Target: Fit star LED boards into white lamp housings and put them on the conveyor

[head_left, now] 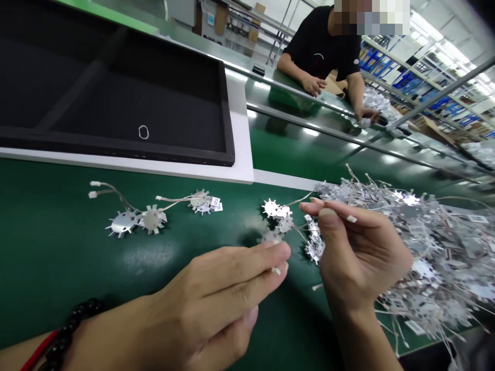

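My left hand (220, 293) has its fingers pressed together, with a small white plug (276, 270) showing between two of them. Just past its fingertips is a blurred, toothed silver metal disc (273, 235); I cannot tell if they touch. My right hand (356, 247) pinches a thin cable, and its white plug (351, 219) pokes out above the palm. Between and beyond the hands are several silver discs (271, 207) with thin wires. Farther left lie more wired discs, one pair (153, 220) and a small cluster (200, 201) with white labels.
A large heap of wired silver discs (436, 257) covers the right side of the green table (46, 247). At the upper left, a black framed panel (174, 98) lies on a white board (242, 129). Across the bench, a person in a black shirt (320, 46) handles similar parts.
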Motion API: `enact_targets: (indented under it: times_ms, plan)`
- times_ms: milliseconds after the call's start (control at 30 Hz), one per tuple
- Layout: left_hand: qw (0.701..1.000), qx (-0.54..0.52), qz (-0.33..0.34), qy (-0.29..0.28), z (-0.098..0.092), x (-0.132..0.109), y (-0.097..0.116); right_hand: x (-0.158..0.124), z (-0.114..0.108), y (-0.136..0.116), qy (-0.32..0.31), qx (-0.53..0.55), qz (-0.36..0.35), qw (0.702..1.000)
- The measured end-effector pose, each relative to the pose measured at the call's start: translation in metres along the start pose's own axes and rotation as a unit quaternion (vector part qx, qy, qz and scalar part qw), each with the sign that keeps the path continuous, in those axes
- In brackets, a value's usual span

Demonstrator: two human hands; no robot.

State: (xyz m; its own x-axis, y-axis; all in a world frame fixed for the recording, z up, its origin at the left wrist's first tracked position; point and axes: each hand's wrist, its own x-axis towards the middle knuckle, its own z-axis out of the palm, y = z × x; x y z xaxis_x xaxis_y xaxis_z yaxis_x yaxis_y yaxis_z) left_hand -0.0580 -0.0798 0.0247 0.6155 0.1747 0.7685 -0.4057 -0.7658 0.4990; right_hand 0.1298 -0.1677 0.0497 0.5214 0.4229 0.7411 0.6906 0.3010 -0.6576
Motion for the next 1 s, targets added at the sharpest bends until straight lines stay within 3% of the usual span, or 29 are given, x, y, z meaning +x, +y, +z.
enact_targets:
  times_ms: [200, 433, 633, 833, 1000]
  plan:
    - [1.000, -0.019, 0.006, 0.009, 0.004, -0.007, -0.002, 0.000, -0.002, -0.002, -0.029, -0.018, 0.015, 0.999]
    - [1.000, -0.009, -0.003, -0.007, -0.001, 0.000, 0.000, 0.000, -0.001, -0.001, -0.015, -0.031, -0.010, 0.999]
    - [0.999, -0.010, -0.006, -0.036, -0.005, -0.005, 0.000, 0.000, -0.002, -0.003, -0.028, -0.010, 0.025, 0.999]
    - [1.000, -0.005, 0.004, -0.028, -0.005, -0.005, 0.000, 0.000, -0.001, -0.001, -0.021, -0.022, -0.005, 1.000]
    - [0.998, 0.010, -0.028, -0.051, -0.008, -0.007, 0.004, 0.000, -0.001, -0.001, -0.022, -0.018, 0.010, 1.000]
